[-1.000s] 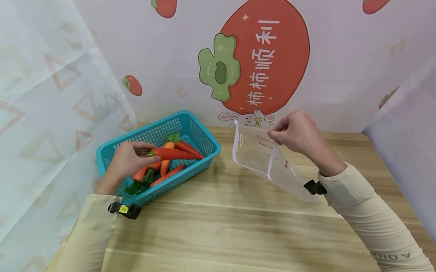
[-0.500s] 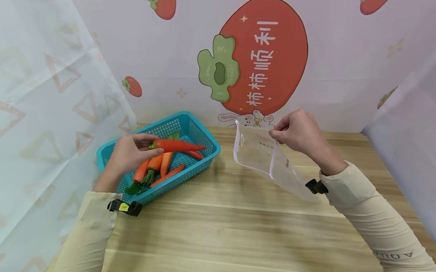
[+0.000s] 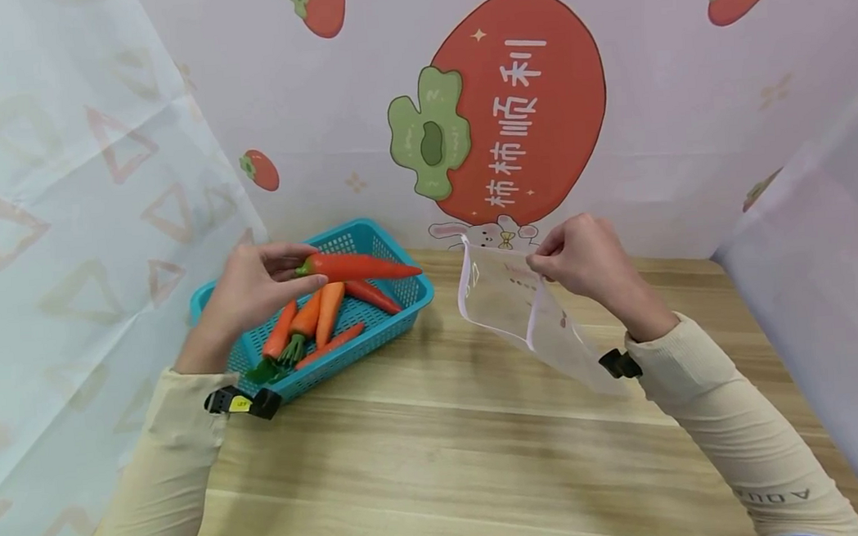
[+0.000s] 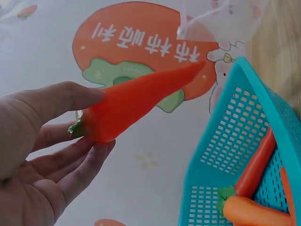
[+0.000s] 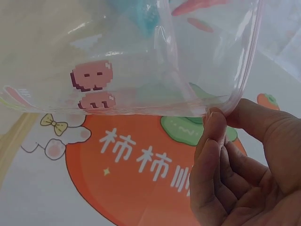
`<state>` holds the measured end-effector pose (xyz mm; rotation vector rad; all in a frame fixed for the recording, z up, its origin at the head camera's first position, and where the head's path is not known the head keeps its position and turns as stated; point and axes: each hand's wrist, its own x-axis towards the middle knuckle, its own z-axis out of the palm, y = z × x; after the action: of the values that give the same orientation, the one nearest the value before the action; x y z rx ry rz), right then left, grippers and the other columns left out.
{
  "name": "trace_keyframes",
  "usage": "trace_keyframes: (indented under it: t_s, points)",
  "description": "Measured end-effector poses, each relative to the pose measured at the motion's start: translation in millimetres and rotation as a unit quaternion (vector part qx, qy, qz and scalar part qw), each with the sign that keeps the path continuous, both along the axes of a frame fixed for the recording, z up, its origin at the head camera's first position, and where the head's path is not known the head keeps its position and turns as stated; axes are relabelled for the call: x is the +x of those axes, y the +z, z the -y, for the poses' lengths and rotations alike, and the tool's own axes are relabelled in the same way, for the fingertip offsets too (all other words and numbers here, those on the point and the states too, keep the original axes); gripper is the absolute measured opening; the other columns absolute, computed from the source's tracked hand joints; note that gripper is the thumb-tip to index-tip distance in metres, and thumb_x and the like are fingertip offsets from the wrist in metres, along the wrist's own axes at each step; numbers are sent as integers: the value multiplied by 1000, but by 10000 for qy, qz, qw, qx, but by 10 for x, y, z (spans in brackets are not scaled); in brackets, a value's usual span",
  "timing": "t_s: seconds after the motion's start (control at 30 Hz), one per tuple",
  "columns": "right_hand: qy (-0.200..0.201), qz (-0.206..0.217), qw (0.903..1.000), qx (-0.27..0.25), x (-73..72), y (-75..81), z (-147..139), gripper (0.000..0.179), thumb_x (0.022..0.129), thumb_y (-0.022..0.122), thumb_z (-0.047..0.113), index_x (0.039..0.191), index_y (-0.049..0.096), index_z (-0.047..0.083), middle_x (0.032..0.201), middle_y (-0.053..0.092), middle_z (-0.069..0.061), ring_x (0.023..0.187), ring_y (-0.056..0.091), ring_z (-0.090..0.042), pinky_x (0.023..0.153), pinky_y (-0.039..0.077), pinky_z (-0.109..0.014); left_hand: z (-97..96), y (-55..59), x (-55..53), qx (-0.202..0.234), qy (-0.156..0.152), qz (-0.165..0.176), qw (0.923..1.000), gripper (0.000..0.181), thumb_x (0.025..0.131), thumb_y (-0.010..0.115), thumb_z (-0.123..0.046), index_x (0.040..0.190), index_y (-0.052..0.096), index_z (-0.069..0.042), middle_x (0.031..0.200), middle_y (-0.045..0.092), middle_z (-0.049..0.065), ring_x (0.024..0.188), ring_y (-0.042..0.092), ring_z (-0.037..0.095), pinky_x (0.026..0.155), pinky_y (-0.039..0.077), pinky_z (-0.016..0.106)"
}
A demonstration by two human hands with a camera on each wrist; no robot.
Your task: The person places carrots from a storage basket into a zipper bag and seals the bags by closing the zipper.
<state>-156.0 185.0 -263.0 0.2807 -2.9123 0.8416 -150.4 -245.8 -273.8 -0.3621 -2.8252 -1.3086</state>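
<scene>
A red chili pepper (image 3: 358, 266) with a green stem is pinched near its stem end by my left hand (image 3: 249, 289). It hangs above the blue basket, its tip pointing right; the left wrist view shows thumb and fingers on the thick end of the pepper (image 4: 136, 103). My right hand (image 3: 583, 254) pinches the rim of a clear zip bag (image 3: 500, 292), whose mouth gapes toward the basket. Pink printed figures show on the bag (image 5: 136, 70) in the right wrist view.
The blue perforated basket (image 3: 403, 323) stands at the back left, holding several carrots (image 3: 304, 317) and another red pepper (image 3: 372, 294). A wood-grain table (image 3: 426, 465) extends below both hands. Patterned cloth walls (image 3: 655, 106) enclose the back and sides.
My left hand has lifted the chili pepper up from among the carrots, drifting slightly right. My right hand and the zip bag have stayed nearly still.
</scene>
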Motion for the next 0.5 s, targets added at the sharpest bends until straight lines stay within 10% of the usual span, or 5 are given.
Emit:
trace_keyframes:
  t_s: [0.5]
  points:
    - [120, -78, 9999, 58, -8, 1, 45, 18, 91, 72, 16, 83, 85, 6, 71, 78, -7, 58, 64, -16, 51, 45, -29, -235, 198, 58, 92, -435, -617, 9971, 43, 91, 85, -25, 129, 76, -7, 128, 76, 13, 115, 75, 28, 92, 59, 16]
